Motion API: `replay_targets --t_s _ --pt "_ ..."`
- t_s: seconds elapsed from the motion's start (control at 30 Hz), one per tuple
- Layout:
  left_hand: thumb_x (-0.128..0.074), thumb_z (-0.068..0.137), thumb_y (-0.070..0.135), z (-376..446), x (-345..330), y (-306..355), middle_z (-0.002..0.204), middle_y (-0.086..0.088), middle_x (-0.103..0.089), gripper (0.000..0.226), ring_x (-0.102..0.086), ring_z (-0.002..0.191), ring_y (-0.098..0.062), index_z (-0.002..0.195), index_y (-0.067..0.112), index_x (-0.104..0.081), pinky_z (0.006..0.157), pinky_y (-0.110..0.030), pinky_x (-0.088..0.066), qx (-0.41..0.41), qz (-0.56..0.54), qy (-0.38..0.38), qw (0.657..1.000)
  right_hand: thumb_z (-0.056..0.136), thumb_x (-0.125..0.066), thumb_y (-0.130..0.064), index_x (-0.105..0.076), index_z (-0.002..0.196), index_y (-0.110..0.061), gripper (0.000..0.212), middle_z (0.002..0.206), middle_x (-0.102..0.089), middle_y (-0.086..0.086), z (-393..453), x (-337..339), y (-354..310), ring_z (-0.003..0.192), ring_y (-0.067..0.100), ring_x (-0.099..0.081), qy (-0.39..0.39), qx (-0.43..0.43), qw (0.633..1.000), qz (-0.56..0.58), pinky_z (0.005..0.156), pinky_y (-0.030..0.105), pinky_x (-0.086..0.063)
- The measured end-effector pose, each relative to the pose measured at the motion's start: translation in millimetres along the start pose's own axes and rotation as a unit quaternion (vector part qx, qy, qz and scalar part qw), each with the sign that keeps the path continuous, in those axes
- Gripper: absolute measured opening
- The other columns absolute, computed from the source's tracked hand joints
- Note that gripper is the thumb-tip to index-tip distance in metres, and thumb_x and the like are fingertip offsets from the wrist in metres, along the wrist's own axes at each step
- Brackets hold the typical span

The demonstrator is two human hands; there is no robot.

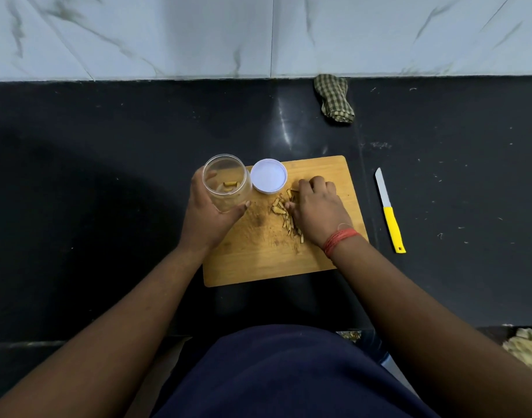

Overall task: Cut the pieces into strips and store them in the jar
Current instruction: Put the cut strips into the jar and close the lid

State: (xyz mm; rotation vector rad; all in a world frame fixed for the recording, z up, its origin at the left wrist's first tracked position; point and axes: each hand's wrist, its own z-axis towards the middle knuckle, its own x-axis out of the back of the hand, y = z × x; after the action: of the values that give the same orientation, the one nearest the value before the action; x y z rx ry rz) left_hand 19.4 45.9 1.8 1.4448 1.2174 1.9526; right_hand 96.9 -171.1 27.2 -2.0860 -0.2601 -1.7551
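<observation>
strips (284,217) of something pale and brown lie in a loose pile on the wooden cutting board (258,260), right under and just beside the right hand (316,211), whose fingers are curled down over the pile as if gathering a pinch; whether it has actually closed on any cannot be told. the left hand (206,217) is wrapped around the clear jar (227,182), holding it tilted with its open mouth up, at the board's far left corner. a few strips already sit inside the jar. its white lid (268,176) lies flat on the board between the two hands, touching the jar's side.

by the look of it the cutting is done: the yellow-handled knife (390,211) lies set aside on the table to the right of the right hand, well apart from the board. what seems left is moving most of the pile into the jar and closing it.

the table (108,176) is dark, glossy and flecked with small scraps. beyond the hands a crumpled checked cloth (334,99) lies against a pale marbled wall (168,34).
</observation>
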Motion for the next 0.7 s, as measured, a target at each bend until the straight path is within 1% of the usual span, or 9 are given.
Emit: replay_targets --t_s 0.07,0.17,0.27,0.33,0.4,0.47,0.53,0.63,0.7 --pt "-0.085 0.073 0.047 0 -1 0 0.144 0.005 -0.043 0.096 -0.045 0.131 -0.010 0.147 0.026 -0.028 0.100 -0.028 -0.044 0.003 0.000 0.002 1.000 0.097 -0.048 -0.046 -0.050 0.129 -0.013 0.046 0.127 -0.049 0.010 1 -3 -1 0.111 0.028 -0.046 -0.015 0.039 0.999 -0.016 0.091 0.040 -0.048" --pt "-0.086 0.073 0.044 0 0 1 0.144 0.004 -0.044 0.095 -0.045 0.131 -0.009 0.147 0.024 -0.029 0.101 -0.027 -0.044 0.002 -0.004 0.003 1.000 0.096 -0.053 -0.041 -0.051 0.129 -0.016 0.042 0.129 -0.048 0.006 -6 -4 1 0.113 0.025 -0.045 -0.035 0.088 0.995 0.013 0.095 0.038 -0.046" --pt "-0.086 0.073 0.043 0 -1 0 0.145 0.004 -0.043 0.096 -0.045 0.132 -0.009 0.147 0.023 -0.029 0.101 -0.027 -0.044 0.005 -0.004 0.005 1.000 0.092 -0.058 -0.047 -0.042 0.141 -0.023 0.057 0.135 -0.046 0.005 -15 -2 9 0.118 0.027 -0.044 -0.025 0.064 0.997 0.022 0.098 0.039 -0.047" --pt "-0.086 0.073 0.043 0 -2 -1 0.145 0.003 -0.044 0.096 -0.046 0.132 -0.010 0.148 0.023 -0.029 0.101 -0.027 -0.044 0.004 -0.004 0.008 1.000 0.089 -0.061 -0.051 -0.036 0.146 -0.030 0.066 0.140 -0.043 0.004 -18 -3 9 0.121 0.028 -0.042 -0.049 0.072 0.996 -0.013 0.097 0.040 -0.048" --pt "-0.087 0.073 0.043 0 -2 -1 0.145 0.003 -0.044 0.096 -0.046 0.132 -0.011 0.147 0.024 -0.029 0.101 -0.027 -0.044 0.002 -0.006 0.009 1.000 0.090 -0.063 -0.043 -0.037 0.145 -0.031 0.062 0.141 -0.042 0.005 -19 -5 6 0.123 0.029 -0.040 -0.059 0.101 0.993 -0.024 0.097 0.041 -0.049" --pt "-0.087 0.073 0.043 0 -2 -1 0.145 0.004 -0.044 0.095 -0.046 0.132 -0.010 0.146 0.025 -0.029 0.101 -0.027 -0.045 0.001 -0.006 0.007 1.000 0.092 -0.060 -0.024 -0.045 0.140 -0.026 0.050 0.137 -0.046 0.007 -17 -7 6 0.119 0.030 -0.042 -0.043 0.125 0.991 -0.010 0.094 0.041 -0.050" --pt "-0.087 0.073 0.043 0 -2 0 0.145 0.005 -0.044 0.095 -0.046 0.131 -0.009 0.147 0.026 -0.028 0.101 -0.025 -0.045 0.003 -0.007 0.004 1.000 0.090 -0.055 -0.008 -0.056 0.129 -0.021 0.041 0.125 -0.054 0.007 -13 -7 9 0.111 0.029 -0.047 -0.022 0.135 0.991 0.002 0.088 0.038 -0.051" --pt "-0.087 0.073 0.043 0 -2 -1 0.144 0.005 -0.044 0.095 -0.046 0.132 -0.008 0.147 0.026 -0.029 0.103 -0.027 -0.045 0.001 -0.008 0.002 1.000 0.087 -0.056 -0.004 -0.067 0.111 -0.015 0.030 0.103 -0.061 0.008 -8 -3 14 0.096 0.029 -0.055 -0.009 0.130 0.991 0.035 0.076 0.032 -0.046" --pt "-0.088 0.073 0.042 0 -1 -2 0.144 0.005 -0.044 0.096 -0.047 0.132 -0.009 0.147 0.025 -0.029 0.104 -0.030 -0.046 0.002 -0.008 0.003 1.000 0.085 -0.060 -0.005 -0.070 0.106 -0.013 0.024 0.098 -0.063 0.008 -2 -2 17 0.091 0.029 -0.060 -0.016 0.121 0.990 0.069 0.074 0.031 -0.047"
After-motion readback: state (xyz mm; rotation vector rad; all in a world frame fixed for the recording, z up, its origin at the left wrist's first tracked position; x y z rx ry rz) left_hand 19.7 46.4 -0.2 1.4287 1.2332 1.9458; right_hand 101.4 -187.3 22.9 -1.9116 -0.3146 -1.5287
